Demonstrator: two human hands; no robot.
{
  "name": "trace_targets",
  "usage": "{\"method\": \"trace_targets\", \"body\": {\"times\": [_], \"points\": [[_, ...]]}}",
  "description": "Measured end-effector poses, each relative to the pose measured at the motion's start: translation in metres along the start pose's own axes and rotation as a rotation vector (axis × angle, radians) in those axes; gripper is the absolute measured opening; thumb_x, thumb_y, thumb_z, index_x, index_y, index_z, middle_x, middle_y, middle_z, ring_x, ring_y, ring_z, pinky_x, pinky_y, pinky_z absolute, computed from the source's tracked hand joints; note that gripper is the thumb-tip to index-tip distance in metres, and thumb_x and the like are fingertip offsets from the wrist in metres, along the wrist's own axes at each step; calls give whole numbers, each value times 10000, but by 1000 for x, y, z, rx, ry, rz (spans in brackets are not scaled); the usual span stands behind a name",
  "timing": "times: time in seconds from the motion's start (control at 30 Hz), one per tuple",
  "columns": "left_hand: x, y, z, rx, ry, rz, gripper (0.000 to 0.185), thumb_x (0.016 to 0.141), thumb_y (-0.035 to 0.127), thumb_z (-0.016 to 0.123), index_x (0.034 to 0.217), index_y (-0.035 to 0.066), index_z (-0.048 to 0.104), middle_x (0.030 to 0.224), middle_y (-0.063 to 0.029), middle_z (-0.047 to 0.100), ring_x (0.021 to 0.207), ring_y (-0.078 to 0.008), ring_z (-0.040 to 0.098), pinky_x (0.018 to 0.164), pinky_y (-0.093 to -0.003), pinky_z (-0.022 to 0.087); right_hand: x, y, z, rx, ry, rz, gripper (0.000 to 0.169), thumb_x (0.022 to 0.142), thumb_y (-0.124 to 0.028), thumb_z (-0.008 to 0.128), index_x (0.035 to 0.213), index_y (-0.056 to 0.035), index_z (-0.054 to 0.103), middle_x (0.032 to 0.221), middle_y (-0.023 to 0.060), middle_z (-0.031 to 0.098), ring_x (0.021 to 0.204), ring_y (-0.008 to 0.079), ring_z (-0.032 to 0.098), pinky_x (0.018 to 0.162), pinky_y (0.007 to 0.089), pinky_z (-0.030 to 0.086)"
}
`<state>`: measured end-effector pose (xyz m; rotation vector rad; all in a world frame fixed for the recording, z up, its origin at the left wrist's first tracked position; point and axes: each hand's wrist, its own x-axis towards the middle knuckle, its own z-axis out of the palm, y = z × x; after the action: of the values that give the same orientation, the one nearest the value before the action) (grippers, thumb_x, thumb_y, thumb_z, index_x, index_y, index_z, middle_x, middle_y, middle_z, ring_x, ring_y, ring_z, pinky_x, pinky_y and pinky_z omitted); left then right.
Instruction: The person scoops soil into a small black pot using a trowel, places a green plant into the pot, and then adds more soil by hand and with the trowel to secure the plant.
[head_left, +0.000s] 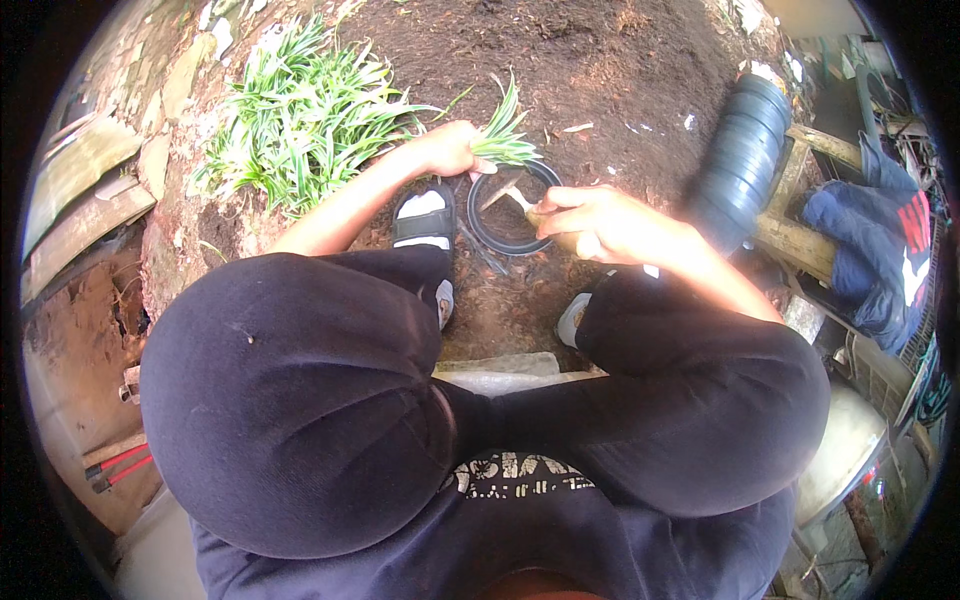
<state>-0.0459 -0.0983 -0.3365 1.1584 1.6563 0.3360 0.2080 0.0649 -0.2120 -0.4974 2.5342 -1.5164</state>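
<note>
A round black plastic pot stands on the ground between my feet, with dark soil in it. Beside its upper left rim, my left hand grips a small green-and-white striped leafy plant. My right hand is closed around the handle of a small trowel, whose blade reaches over the inside of the pot; its tip is hard to make out. A large heap of the same striped plants lies to the left of my left hand.
Loose dark soil spreads beyond the pot. Nested black pots lie in a row at right, near wooden beams with a dark blue cloth. Planks lie at left. My sandalled foot is close to the pot.
</note>
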Motion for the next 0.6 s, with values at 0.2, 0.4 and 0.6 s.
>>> {"method": "trace_targets", "body": {"times": [0.2,0.4,0.6], "points": [[-1,0,3,-9,12,-1,254,887,305,795,957,62,771,786,-71,761,759,-188,719,745,-373,539,-4,-4,-5,-30,-42,58,285,889,-145,598,1120,-4,687,1153,188,659,971,399,686,821,440,579],[3,-5,6,0,7,-22,270,886,326,796,953,65,773,790,-72,762,773,-190,724,760,-374,543,-13,-17,-21,-65,-2,102,367,892,-256,657,1146,6,693,1198,201,671,1058,392,687,884,437,582],[7,-7,6,-17,11,8,271,885,335,797,910,66,773,779,-67,756,761,-196,715,751,-381,537,-24,4,-10,-55,-2,169,440,774,-195,770,1171,-16,702,1198,156,682,1044,383,687,881,449,574]]}}
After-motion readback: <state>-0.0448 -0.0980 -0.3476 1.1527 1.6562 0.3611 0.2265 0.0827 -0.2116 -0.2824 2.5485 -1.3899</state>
